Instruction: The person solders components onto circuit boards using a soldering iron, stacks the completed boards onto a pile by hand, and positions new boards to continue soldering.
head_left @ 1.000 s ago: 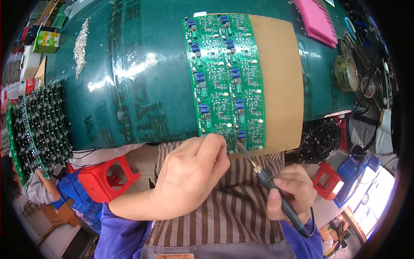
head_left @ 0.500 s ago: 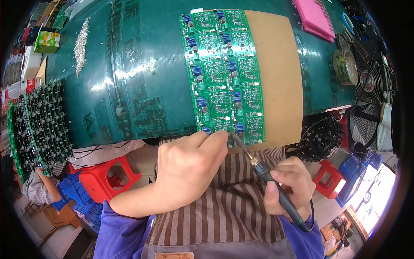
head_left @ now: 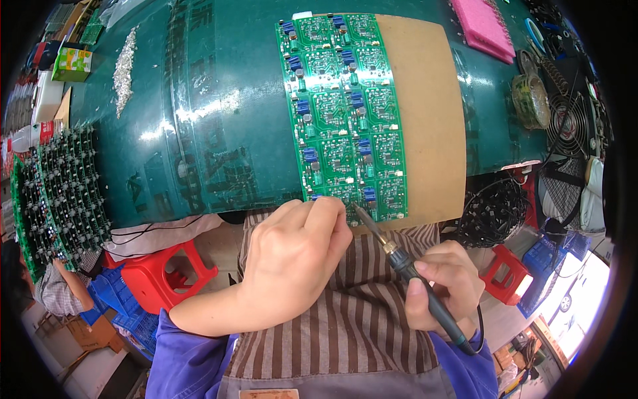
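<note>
A panel of green circuit boards (head_left: 335, 100) with blue parts and small coils lies on a tan sheet (head_left: 428, 120), its long side running away from me. My right hand (head_left: 446, 289) grips a soldering iron (head_left: 403, 261) by its dark handle. The iron slants up and left, its tip at the panel's near end beside a blue part; whether it touches cannot be told. At the near left corner of the panel, my left hand (head_left: 292, 256) is closed, fingertips bent down and hidden behind its knuckles. Anything pinched there is out of sight.
A dark green mat (head_left: 232, 113) covers the table. Stacked populated boards (head_left: 63, 193) stand at the left, near a pile of silvery bits (head_left: 124, 73). Pink foam (head_left: 484, 30), a tape roll (head_left: 530, 102) and a fan (head_left: 568, 126) are at the right. Red stools (head_left: 169, 276) stand below.
My left fingers have shifted slightly, curling a little further from the iron's tip. The soldering iron has moved very slightly left. The panel stays nearly in place.
</note>
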{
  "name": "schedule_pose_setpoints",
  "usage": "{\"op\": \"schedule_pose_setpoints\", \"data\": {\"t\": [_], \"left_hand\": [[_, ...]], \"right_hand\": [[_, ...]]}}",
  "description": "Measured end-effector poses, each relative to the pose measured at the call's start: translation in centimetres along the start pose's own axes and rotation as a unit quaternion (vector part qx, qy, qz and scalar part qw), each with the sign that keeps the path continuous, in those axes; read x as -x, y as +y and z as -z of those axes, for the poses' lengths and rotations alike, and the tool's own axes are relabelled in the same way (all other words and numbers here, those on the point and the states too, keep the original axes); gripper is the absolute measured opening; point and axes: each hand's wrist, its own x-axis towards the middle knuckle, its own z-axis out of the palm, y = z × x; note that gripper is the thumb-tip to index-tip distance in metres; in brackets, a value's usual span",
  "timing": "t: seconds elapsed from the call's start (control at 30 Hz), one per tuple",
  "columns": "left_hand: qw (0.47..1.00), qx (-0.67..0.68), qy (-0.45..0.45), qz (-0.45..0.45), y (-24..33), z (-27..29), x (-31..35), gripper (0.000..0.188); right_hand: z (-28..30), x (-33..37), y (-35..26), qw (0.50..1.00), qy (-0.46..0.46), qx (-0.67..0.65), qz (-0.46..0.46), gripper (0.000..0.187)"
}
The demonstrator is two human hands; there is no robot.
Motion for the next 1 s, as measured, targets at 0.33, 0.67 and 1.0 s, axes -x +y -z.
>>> {"op": "schedule_pose_setpoints", "data": {"t": [0.33,0.67,1.0], "left_hand": [[0.999,-0.034,-0.001,-0.022,0.2,-0.1,-0.3,0.014],[0.999,-0.031,-0.025,0.001,1.0,0.3,-0.7,0.011],[0.993,-0.101,0.032,0.056,0.5,1.6,-0.7,0.025]], "right_hand": [[0.2,0.0,0.0,1.0,-0.003,0.0,0.004,0.021],[5.0,-0.6,4.3,0.952,0.244,0.183,-0.034,0.013],[8.6,-4.2,12.6,0.875,0.406,0.236,-0.119,0.02]]}}
